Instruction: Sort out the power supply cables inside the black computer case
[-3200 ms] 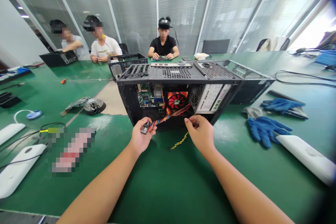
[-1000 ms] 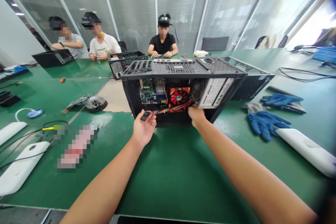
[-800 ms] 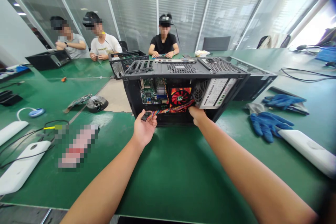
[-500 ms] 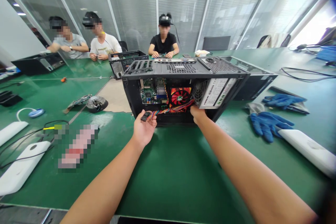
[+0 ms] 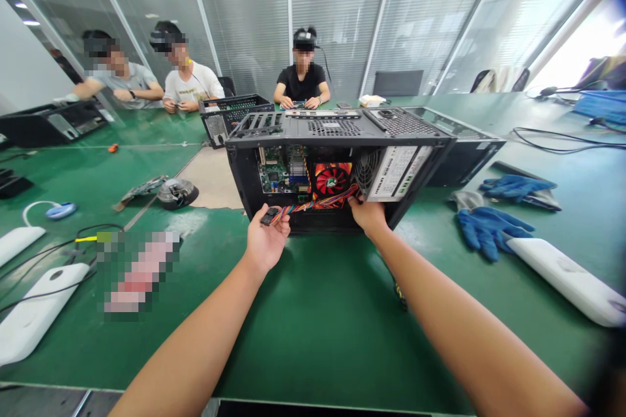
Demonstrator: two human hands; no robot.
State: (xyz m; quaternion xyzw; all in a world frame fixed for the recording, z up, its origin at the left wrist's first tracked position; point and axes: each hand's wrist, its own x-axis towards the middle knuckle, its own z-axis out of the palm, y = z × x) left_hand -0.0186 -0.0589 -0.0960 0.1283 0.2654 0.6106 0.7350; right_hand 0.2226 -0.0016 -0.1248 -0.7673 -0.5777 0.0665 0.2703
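Note:
An open black computer case [image 5: 337, 122] stands on the green table, its inside facing me. A motherboard [image 5: 276, 176], a red fan [image 5: 332, 181] and a power supply [image 5: 398, 172] show in it. My left hand [image 5: 267, 234], at the lower left of the opening, is closed on the black plug [image 5: 268, 215] of a multicoloured power cable [image 5: 313, 206]. This cable stretches back towards the power supply. My right hand [image 5: 366, 214] is inside the case below the power supply, curled beside the cable's end; its fingertips are partly hidden. A yellow-black cable [image 5: 400, 296] shows past my right forearm.
Blue gloves [image 5: 489, 228] and a white device [image 5: 567, 280] lie to the right. A CPU cooler [image 5: 177, 193] sits left of the case, on cardboard [image 5: 215, 176]. Another case [image 5: 469, 156] stands behind. Three people sit across the table, one handling a case [image 5: 53, 124].
My right hand has gone from in front of the case to inside it. The yellow-black cable has come into view right of my forearm. A co-worker's case has shifted left.

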